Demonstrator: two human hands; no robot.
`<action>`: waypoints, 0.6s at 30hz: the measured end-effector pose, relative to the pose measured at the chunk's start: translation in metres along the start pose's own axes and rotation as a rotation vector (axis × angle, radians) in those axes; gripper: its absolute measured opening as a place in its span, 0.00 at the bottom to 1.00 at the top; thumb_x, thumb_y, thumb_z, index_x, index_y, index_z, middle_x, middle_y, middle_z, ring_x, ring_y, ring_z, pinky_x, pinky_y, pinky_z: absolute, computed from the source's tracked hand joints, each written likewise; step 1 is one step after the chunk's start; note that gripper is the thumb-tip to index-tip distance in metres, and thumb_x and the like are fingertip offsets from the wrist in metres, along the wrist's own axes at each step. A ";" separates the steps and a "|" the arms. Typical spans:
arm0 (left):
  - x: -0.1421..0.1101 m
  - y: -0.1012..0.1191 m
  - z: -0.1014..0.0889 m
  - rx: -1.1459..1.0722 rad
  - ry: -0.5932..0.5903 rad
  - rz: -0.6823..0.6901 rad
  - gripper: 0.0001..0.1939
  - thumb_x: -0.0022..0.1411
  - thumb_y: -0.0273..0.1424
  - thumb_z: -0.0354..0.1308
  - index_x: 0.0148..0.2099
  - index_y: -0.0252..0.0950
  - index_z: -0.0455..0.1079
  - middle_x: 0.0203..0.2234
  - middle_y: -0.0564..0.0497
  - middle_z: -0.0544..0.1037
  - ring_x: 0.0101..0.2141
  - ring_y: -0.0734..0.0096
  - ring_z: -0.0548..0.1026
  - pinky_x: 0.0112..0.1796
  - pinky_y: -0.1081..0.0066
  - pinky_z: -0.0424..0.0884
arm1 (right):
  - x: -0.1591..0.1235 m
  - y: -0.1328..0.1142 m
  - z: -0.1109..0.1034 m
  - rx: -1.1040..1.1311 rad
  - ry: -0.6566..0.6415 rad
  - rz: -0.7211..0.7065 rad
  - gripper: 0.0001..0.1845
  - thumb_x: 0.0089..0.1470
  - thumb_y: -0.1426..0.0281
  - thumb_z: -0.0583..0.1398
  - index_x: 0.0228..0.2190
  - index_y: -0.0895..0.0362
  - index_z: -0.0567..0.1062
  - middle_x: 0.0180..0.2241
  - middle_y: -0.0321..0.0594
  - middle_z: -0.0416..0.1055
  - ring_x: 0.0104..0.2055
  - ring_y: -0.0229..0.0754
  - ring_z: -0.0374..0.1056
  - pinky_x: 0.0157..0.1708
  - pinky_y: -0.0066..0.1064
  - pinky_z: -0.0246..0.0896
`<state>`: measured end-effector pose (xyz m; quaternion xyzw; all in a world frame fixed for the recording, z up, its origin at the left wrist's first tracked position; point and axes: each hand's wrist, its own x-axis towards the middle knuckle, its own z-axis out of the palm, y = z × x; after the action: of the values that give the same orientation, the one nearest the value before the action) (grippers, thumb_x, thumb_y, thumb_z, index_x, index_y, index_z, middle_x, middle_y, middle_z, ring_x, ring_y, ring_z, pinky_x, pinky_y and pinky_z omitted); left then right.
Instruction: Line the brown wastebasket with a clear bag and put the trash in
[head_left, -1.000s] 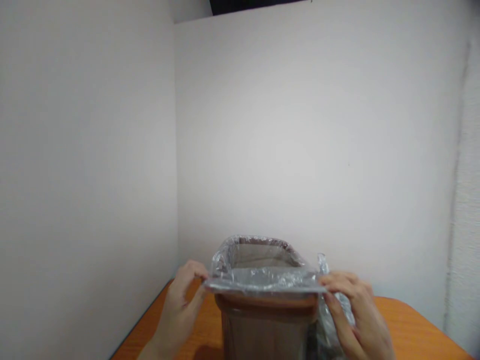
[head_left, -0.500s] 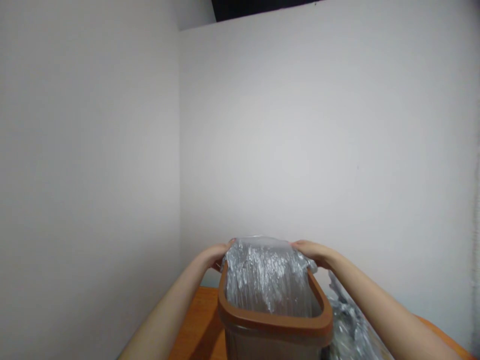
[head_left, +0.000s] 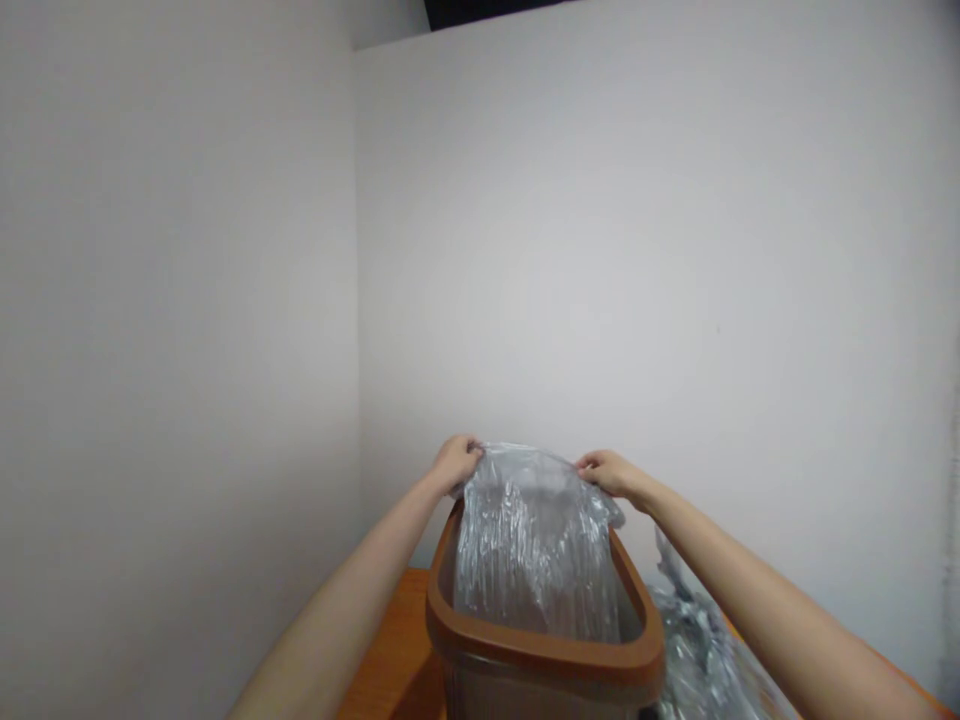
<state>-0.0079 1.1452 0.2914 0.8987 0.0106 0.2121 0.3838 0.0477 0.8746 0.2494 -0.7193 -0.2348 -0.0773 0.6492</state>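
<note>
A brown plastic trash can [head_left: 551,655] stands in front of me with its mouth facing up. A clear plastic bag [head_left: 536,530] hangs into it over the far side of the rim. My left hand [head_left: 458,462] pinches the bag's upper edge at the far left corner. At the far right, my right hand [head_left: 606,472] grips the same edge between thumb and fingers. Between the two hands the edge is stretched above the rim. The bottom of the can is hidden.
A crumpled heap of clear plastic [head_left: 701,650] lies right of the can, partly behind my right forearm. Everything rests on an orange-brown wooden table [head_left: 401,640]. White walls [head_left: 637,250] meet in a corner behind and to the left.
Both hands have risen, lifting the bag's far edge higher above the rim. The trash can appears slightly farther left and tilted a little in view.
</note>
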 end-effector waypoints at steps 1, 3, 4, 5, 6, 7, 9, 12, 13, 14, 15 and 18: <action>0.003 0.007 0.002 -0.024 0.057 0.052 0.12 0.66 0.36 0.59 0.46 0.32 0.72 0.43 0.48 0.76 0.42 0.66 0.76 0.44 0.60 0.75 | 0.005 -0.006 0.000 0.020 0.010 -0.003 0.04 0.38 0.73 0.64 0.17 0.60 0.75 0.14 0.35 0.66 0.17 0.34 0.59 0.18 0.26 0.52; 0.004 0.021 -0.003 -0.098 0.183 0.159 0.10 0.65 0.34 0.60 0.43 0.33 0.72 0.43 0.48 0.77 0.44 0.66 0.75 0.47 0.58 0.73 | 0.010 -0.024 -0.003 0.085 0.050 -0.042 0.04 0.40 0.71 0.65 0.23 0.59 0.77 0.17 0.36 0.68 0.19 0.34 0.60 0.20 0.26 0.54; 0.002 0.027 -0.010 -0.149 0.251 0.212 0.08 0.64 0.33 0.61 0.41 0.33 0.73 0.42 0.48 0.77 0.45 0.66 0.75 0.48 0.58 0.72 | 0.010 -0.036 -0.008 0.130 0.071 -0.081 0.09 0.41 0.68 0.66 0.28 0.58 0.78 0.21 0.36 0.71 0.22 0.35 0.63 0.21 0.26 0.56; -0.001 0.031 -0.021 -0.211 0.326 0.260 0.06 0.63 0.30 0.61 0.40 0.33 0.73 0.40 0.49 0.77 0.45 0.66 0.74 0.49 0.59 0.71 | 0.009 -0.048 -0.013 0.180 0.079 -0.130 0.14 0.44 0.64 0.66 0.36 0.55 0.77 0.27 0.37 0.74 0.26 0.36 0.66 0.25 0.27 0.60; -0.004 0.033 -0.035 -0.282 0.402 0.302 0.04 0.62 0.28 0.60 0.39 0.33 0.74 0.38 0.50 0.77 0.44 0.68 0.74 0.49 0.63 0.70 | 0.006 -0.059 -0.018 0.227 0.080 -0.186 0.19 0.47 0.60 0.65 0.42 0.52 0.75 0.34 0.37 0.76 0.32 0.38 0.70 0.30 0.28 0.64; -0.007 0.031 -0.051 -0.362 0.486 0.335 0.05 0.62 0.26 0.58 0.40 0.34 0.74 0.36 0.52 0.77 0.41 0.71 0.74 0.47 0.67 0.70 | 0.002 -0.068 -0.022 0.273 0.077 -0.244 0.21 0.51 0.55 0.62 0.46 0.48 0.73 0.42 0.37 0.76 0.39 0.39 0.72 0.36 0.29 0.67; -0.009 0.014 -0.086 -0.543 0.648 0.371 0.08 0.61 0.27 0.56 0.43 0.36 0.74 0.33 0.54 0.77 0.35 0.75 0.74 0.41 0.74 0.69 | -0.002 -0.072 -0.024 0.348 0.062 -0.346 0.21 0.55 0.51 0.59 0.48 0.45 0.71 0.50 0.38 0.73 0.51 0.42 0.70 0.47 0.33 0.66; 0.008 -0.051 -0.128 -0.810 0.825 0.344 0.07 0.59 0.25 0.56 0.40 0.35 0.72 0.29 0.57 0.74 0.28 0.80 0.70 0.32 0.79 0.66 | 0.013 -0.038 -0.003 0.141 -0.018 -0.334 0.21 0.57 0.51 0.59 0.47 0.48 0.73 0.51 0.43 0.73 0.56 0.48 0.66 0.55 0.42 0.60; 0.019 -0.080 -0.137 -0.888 0.860 0.320 0.06 0.58 0.24 0.56 0.39 0.35 0.71 0.27 0.57 0.73 0.26 0.81 0.70 0.30 0.80 0.66 | 0.024 -0.019 0.009 0.008 -0.084 -0.299 0.21 0.58 0.51 0.59 0.47 0.49 0.74 0.51 0.45 0.73 0.57 0.49 0.66 0.57 0.44 0.58; 0.031 -0.111 -0.142 -0.959 0.892 0.288 0.05 0.57 0.23 0.56 0.37 0.34 0.70 0.26 0.58 0.73 0.26 0.81 0.70 0.30 0.81 0.66 | 0.037 0.001 0.023 -0.116 -0.172 -0.268 0.23 0.58 0.50 0.59 0.49 0.50 0.73 0.52 0.46 0.72 0.58 0.51 0.64 0.59 0.46 0.55; 0.043 -0.141 -0.144 -1.023 0.911 0.250 0.05 0.57 0.23 0.55 0.36 0.34 0.70 0.25 0.58 0.73 0.25 0.82 0.70 0.30 0.81 0.66 | 0.051 0.020 0.037 -0.210 -0.280 -0.248 0.25 0.58 0.51 0.59 0.51 0.51 0.73 0.54 0.47 0.71 0.60 0.51 0.63 0.61 0.48 0.53; 0.065 -0.216 -0.136 -1.165 0.924 0.109 0.05 0.57 0.21 0.54 0.34 0.34 0.69 0.26 0.58 0.74 0.25 0.82 0.71 0.30 0.81 0.68 | 0.083 0.057 0.073 -0.288 -0.588 -0.249 0.34 0.54 0.53 0.64 0.58 0.52 0.67 0.61 0.47 0.64 0.64 0.51 0.58 0.64 0.47 0.49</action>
<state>0.0298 1.4023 0.2495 0.3682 0.0123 0.5584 0.7433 0.1310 0.9627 0.2220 -0.7610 -0.4842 0.0223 0.4312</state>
